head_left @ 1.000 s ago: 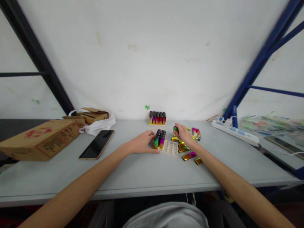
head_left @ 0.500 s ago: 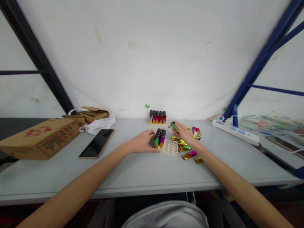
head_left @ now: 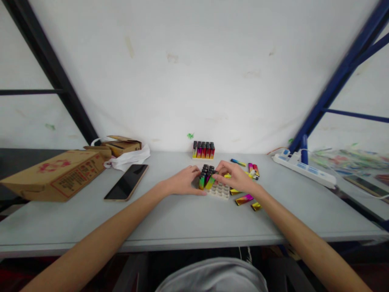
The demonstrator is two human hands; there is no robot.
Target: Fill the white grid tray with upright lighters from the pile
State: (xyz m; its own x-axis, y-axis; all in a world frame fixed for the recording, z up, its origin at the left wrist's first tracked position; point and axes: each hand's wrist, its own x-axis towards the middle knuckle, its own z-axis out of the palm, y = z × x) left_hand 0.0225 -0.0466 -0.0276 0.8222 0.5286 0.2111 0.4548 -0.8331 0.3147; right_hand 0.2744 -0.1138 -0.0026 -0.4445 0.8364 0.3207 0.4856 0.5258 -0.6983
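A white tray with round holes (head_left: 220,190) lies before me. Several black-topped lighters (head_left: 202,181) with shiny coloured bodies stand upright in its left part. My left hand (head_left: 183,181) grips the tray's left side, thumb along the front edge and fingers curled behind, beside the lighters. My right hand (head_left: 232,177) pinches a green and yellow lighter (head_left: 210,182), tilted, over the tray next to the standing ones. Whether its lower end sits in a hole, I cannot tell. Loose lighters, among them a magenta and gold one (head_left: 244,199), lie right of the tray, partly hidden by my right hand.
A filled block of lighters (head_left: 203,150) stands by the wall. To the left are a phone (head_left: 127,182), a cardboard box (head_left: 54,174), a smaller open box (head_left: 121,146) and a white plastic bag (head_left: 129,158). A power strip (head_left: 304,168) lies on the right.
My right hand has moved left from the loose lighters to the tray, bringing the green and yellow lighter against the standing ones. My left hand stays at the tray.
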